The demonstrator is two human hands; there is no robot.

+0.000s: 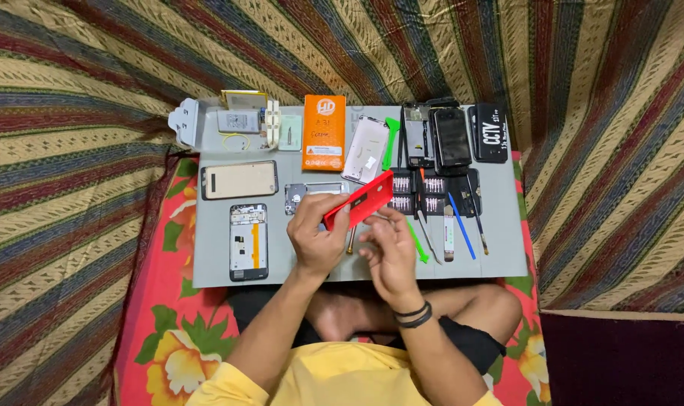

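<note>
Currently, head view: left hand [317,237] closed around the lower-left end of a red phone back cover [359,199], held above the grey work mat [507,256]. The cover's long axis runs diagonally, rising toward the mat's far right. Right hand [391,252], fingers curled, sits just right of the cover beneath it; whether it grips a tool cannot be told.
</note>
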